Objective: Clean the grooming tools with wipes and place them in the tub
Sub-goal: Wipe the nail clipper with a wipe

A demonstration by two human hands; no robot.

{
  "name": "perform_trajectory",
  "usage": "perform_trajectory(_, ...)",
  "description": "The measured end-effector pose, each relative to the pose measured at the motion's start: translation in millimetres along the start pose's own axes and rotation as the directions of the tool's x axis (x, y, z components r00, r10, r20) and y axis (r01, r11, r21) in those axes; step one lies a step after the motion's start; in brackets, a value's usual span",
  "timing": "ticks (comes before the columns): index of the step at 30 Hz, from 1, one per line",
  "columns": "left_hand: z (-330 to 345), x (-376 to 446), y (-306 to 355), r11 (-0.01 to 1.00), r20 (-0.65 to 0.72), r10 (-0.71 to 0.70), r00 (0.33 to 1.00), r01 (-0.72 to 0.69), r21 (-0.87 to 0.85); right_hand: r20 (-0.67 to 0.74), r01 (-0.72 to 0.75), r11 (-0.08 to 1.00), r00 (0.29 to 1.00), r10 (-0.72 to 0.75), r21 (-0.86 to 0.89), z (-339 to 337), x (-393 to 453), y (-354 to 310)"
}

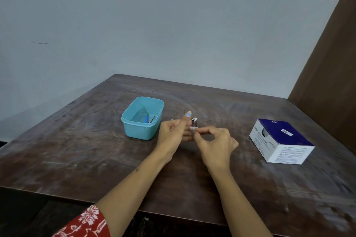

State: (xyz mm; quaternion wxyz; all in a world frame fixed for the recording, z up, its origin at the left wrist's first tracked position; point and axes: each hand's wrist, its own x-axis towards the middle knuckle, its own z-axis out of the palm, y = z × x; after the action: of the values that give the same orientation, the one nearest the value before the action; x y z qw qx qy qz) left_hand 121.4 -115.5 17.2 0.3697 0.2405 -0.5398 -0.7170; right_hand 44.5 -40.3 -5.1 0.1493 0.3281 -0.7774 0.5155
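1. Left hand (174, 132): above the tabletop (96, 150), just right of the tub (142, 119). Grip is clamped on a small metal clipper (194, 122), held upright, thumb pointing up beside it.
2. Right hand (216, 143): fingers curled, grip pinched on a small grey wipe (192, 130), pressed against the clipper's lower end.
3. Both hands meet at the clipper, mid-tabletop, off the surface.
4. Tub: light blue, open top, sits left of the hands. Inside lie a blue-handled tool (146, 118) and a metal piece (152, 119) touching it; too small to tell what they are.
5. Box (281, 140): blue and white, on the tabletop well to the right, apart from the hands. Lettering too blurred to read.
6. Red patterned sleeve (84, 223) shows on the left arm.
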Motion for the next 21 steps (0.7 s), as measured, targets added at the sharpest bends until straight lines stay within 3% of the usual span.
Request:
perform_trajectory(6,0.3,-2.3,0.6,1.000,0.043,-0.014,0.999,0.015,-0.006,-0.040,0.079,0.996,0.996,-0.080,-0.035,1.2,-0.6,0.2)
perform_trajectory(11,-0.8,-0.5,-0.4,1.000,-0.024,0.019,1.000,-0.019,0.007,-0.005,0.054,0.998,0.999,-0.054,-0.028,1.5,-1.8,-1.3)
perform_trajectory(17,-3.2,-0.5,-2.2,1.000,0.041,0.028,0.999,-0.028,0.001,-0.035,0.094,0.995,0.995,-0.092,0.035,-1.6,-2.2,-2.6)
perform_trajectory(21,-4.9,1.6,-3.7,0.998,0.012,0.047,0.999,-0.047,0.030,0.006,0.052,0.995,0.999,-0.052,0.086,-3.7,-3.7,-4.5)
